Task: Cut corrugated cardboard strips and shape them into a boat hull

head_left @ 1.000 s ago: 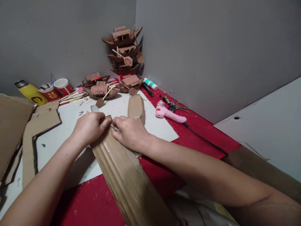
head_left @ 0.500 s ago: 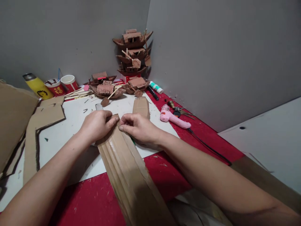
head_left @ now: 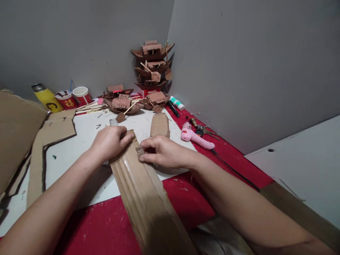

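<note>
While its near end runs down out of the bottom of the view, the long cardboard strip slants away across the red table surface and the white sheet, its far end lying between the two hands. Creases run along its length, and a shiny streak shows near its left edge. The left hand grips that far end, thumb on top and fingers curled at the edge. The right hand pinches a small grey-brown flap between thumb and fingers over the strip's right side; whether the flap is paper or tape I cannot tell.

Just beyond the right hand lies a rounded cardboard piece, and past the left hand the end of a grey ruler shows. To the right rests a pink gun-shaped tool with a black cord, near some keys. On the left, an angular cardboard cutout lies on the sheet. Farther back are brown model boats, three of them stacked in the corner, with thin wooden sticks, two red-and-white cups and a yellow bottle to their left.
</note>
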Available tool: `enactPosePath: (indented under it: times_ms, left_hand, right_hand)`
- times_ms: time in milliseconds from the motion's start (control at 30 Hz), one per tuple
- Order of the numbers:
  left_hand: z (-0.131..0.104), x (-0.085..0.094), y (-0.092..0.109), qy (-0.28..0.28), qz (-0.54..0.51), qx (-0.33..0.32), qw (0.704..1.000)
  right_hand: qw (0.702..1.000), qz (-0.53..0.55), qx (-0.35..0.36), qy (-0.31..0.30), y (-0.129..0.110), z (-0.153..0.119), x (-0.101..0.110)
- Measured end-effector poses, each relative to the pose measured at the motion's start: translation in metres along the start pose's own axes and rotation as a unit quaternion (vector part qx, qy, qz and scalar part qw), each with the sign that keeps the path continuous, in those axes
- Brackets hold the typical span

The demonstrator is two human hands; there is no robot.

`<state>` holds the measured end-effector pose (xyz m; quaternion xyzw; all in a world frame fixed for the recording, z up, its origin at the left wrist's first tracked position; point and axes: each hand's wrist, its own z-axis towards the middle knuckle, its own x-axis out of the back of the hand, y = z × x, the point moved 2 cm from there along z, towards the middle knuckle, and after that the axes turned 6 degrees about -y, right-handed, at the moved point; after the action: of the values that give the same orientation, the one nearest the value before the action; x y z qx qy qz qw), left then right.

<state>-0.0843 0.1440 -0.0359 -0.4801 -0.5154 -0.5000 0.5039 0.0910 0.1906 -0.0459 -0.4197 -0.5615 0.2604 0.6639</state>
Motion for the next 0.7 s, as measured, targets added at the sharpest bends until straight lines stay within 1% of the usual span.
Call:
enactPosePath:
  times_ms: [33, 67, 100, 167, 200, 267, 300, 333, 367, 433, 467, 500, 600, 633, 700]
  left_hand:
    - [0.000, 0.000, -0.001, 0.000, 0.005, 0.005, 1.000]
    - [0.001, -0.001, -0.002, 0.000, 0.006, 0.010, 1.000]
    - [0.001, -0.002, -0.003, -0.002, 0.005, 0.013, 1.000]
    - [0.003, -0.005, -0.006, -0.006, 0.001, 0.012, 1.000]
    - [0.003, -0.008, -0.007, -0.008, 0.003, 0.010, 1.000]
    - [0.005, -0.012, -0.010, -0.007, 0.008, 0.008, 1.000]
    - [0.006, -0.013, -0.012, -0.004, 0.007, 0.009, 1.000]
    - [0.006, -0.014, -0.013, 0.000, 0.000, 0.011, 1.000]
    - [0.007, -0.014, -0.015, 0.006, -0.015, 0.013, 1.000]
    - [0.007, -0.013, -0.018, 0.021, -0.062, 0.017, 0.998]
    - [0.007, -0.011, -0.019, 0.030, -0.089, 0.021, 0.995]
    - [0.007, -0.008, -0.022, 0.038, -0.116, 0.027, 0.992]
    - [0.004, 0.004, -0.036, 0.068, -0.169, 0.053, 0.982]
    - [0.002, 0.009, -0.043, 0.078, -0.181, 0.065, 0.978]
    - [-0.004, 0.020, -0.060, 0.091, -0.209, 0.095, 0.969]
  right_hand:
    - [0.997, 0.056, 0.022, -0.048, -0.004, -0.005, 0.001]
    - [0.988, 0.114, 0.047, -0.093, -0.008, -0.010, 0.002]
    - [0.975, 0.168, 0.088, -0.117, -0.012, -0.015, 0.004]
    - [0.939, 0.268, 0.178, -0.121, -0.018, -0.024, 0.011]
    - [0.915, 0.314, 0.224, -0.117, -0.020, -0.028, 0.015]
    - [0.869, 0.377, 0.297, -0.125, -0.026, -0.036, 0.021]
    - [0.851, 0.391, 0.325, -0.131, -0.029, -0.040, 0.024]
    - [0.843, 0.388, 0.344, -0.140, -0.032, -0.044, 0.026]
    - [0.843, 0.380, 0.355, -0.138, -0.034, -0.048, 0.028]
    - [0.858, 0.360, 0.348, -0.117, -0.036, -0.053, 0.031]
    - [0.868, 0.364, 0.328, -0.081, -0.035, -0.053, 0.032]
    - [0.880, 0.370, 0.295, -0.039, -0.033, -0.052, 0.033]
    - [0.913, 0.361, 0.162, 0.097, -0.021, -0.037, 0.033]
    - [0.917, 0.351, 0.126, 0.141, -0.017, -0.031, 0.033]
    - [0.909, 0.324, 0.084, 0.247, -0.009, -0.018, 0.036]
